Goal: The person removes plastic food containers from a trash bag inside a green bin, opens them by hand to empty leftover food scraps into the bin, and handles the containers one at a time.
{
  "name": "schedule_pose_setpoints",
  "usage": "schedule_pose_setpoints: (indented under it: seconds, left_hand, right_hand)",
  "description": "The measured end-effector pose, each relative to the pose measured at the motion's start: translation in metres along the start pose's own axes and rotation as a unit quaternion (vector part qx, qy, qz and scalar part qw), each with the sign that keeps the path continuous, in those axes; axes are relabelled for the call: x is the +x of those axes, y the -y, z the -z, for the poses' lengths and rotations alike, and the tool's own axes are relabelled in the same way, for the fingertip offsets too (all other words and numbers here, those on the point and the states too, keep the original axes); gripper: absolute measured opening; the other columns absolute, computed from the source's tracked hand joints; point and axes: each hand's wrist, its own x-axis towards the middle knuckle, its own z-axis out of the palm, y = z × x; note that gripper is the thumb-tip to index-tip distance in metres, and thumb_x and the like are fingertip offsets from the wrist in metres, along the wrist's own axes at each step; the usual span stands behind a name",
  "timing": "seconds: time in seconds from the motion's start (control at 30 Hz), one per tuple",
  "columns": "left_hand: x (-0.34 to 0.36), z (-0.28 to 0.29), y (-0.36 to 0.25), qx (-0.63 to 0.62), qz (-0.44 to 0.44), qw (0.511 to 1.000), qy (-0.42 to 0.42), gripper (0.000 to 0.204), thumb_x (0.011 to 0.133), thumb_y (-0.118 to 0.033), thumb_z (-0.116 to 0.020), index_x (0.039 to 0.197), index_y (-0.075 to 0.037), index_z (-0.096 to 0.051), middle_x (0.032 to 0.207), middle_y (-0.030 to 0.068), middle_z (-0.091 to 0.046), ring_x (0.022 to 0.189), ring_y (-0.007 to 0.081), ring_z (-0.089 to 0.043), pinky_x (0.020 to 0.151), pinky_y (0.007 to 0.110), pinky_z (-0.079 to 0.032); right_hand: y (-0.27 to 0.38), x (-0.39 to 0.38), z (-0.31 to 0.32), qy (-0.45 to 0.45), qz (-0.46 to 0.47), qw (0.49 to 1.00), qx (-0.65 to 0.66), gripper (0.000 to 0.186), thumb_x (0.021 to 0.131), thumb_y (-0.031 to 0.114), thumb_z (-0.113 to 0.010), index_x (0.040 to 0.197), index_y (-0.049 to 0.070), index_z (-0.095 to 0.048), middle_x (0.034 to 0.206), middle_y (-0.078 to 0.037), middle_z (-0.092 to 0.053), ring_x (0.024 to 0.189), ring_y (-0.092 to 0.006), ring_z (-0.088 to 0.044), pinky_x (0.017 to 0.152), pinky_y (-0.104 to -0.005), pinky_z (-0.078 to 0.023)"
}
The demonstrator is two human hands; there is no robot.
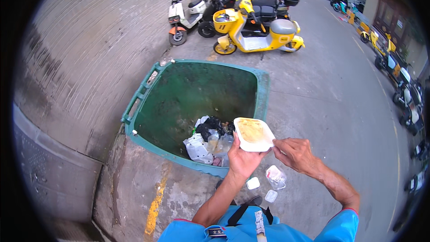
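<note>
1. Well, closest to my camera, a blue shirt (295,234) fills the bottom centre of the frame.
2. Just right of centre I have the white tray (252,135) — square, round-cornered, yellowish-brown inside. The left hand (244,160) grasps it from below, thumb at its left edge; the right hand (296,153) pinches its right corner.
3. Under the hands, at lower centre, I see a white square piece (253,183), a smaller square container (271,196) and crumpled clear plastic (277,180) on the pavement.
4. Left of centre stands an open green bin (263,90), a white bag (197,148) and a black bag (207,130) inside; in my view the tray overlaps its lower-right corner.
5. Farther off, a yellow scooter (262,41) stands at upper centre — a white scooter (187,18) to its left.
</note>
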Motion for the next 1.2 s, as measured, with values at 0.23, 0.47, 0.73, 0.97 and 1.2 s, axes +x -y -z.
schedule_pose_setpoints:
  seconds: [0.23, 0.47, 0.73, 0.97, 1.2]
  left_hand:
    - [0.005, 0.041, -0.108, 0.056, -0.085, 0.995, 0.018, 0.067, 0.091, -0.047, -0.060, 0.146, -0.017, -0.038, 0.146, 0.0096, -0.045, 0.133, 0.0337, -0.043, 0.109, 0.056, -0.034]
    - [0.017, 0.082, -0.166, 0.086, -0.074, 0.993, -0.020, 0.061, 0.094, -0.041, -0.055, 0.146, -0.014, -0.038, 0.145, 0.0090, -0.047, 0.132, 0.0321, -0.045, 0.108, 0.054, -0.036]
    - [0.024, 0.110, -0.198, 0.123, -0.060, 0.988, -0.066, 0.052, 0.099, -0.033, -0.051, 0.143, -0.009, -0.039, 0.138, 0.0098, -0.051, 0.128, 0.0265, -0.050, 0.106, 0.049, -0.040]
    - [0.023, 0.111, -0.209, 0.190, -0.075, 0.976, -0.073, 0.052, 0.099, -0.031, -0.054, 0.143, -0.008, -0.038, 0.136, 0.0090, -0.052, 0.126, 0.0245, -0.052, 0.103, 0.044, -0.044]
    - [0.020, 0.115, -0.218, 0.190, -0.080, 0.976, -0.072, 0.052, 0.100, -0.027, -0.053, 0.145, -0.007, -0.037, 0.137, 0.0098, -0.051, 0.124, 0.0233, -0.052, 0.101, 0.042, -0.045]
  right_hand:
    - [0.031, 0.101, -0.066, 0.068, -0.263, 0.948, 0.164, 0.055, 0.075, 0.040, -0.080, 0.110, -0.001, -0.068, 0.093, -0.015, -0.070, 0.064, -0.0239, -0.065, 0.060, -0.0354, -0.053]
    - [0.030, 0.176, -0.147, 0.123, -0.302, 0.919, 0.221, 0.072, 0.069, 0.056, -0.078, 0.112, -0.001, -0.068, 0.102, -0.020, -0.070, 0.089, -0.0335, -0.070, 0.077, -0.0418, -0.054]
    - [0.016, 0.205, -0.190, 0.213, -0.328, 0.888, 0.242, 0.062, 0.071, 0.050, -0.072, 0.095, -0.007, -0.070, 0.084, -0.021, -0.070, 0.078, -0.0327, -0.069, 0.071, -0.0400, -0.053]
    - [0.014, 0.222, -0.193, 0.256, -0.278, 0.898, 0.226, 0.056, 0.071, 0.042, -0.069, 0.090, -0.011, -0.068, 0.073, -0.024, -0.066, 0.068, -0.0301, -0.067, 0.065, -0.0401, -0.052]
    - [0.018, 0.231, -0.196, 0.291, -0.268, 0.888, 0.234, 0.050, 0.076, 0.037, -0.067, 0.091, -0.011, -0.068, 0.072, -0.022, -0.066, 0.065, -0.0259, -0.064, 0.064, -0.0405, -0.051]
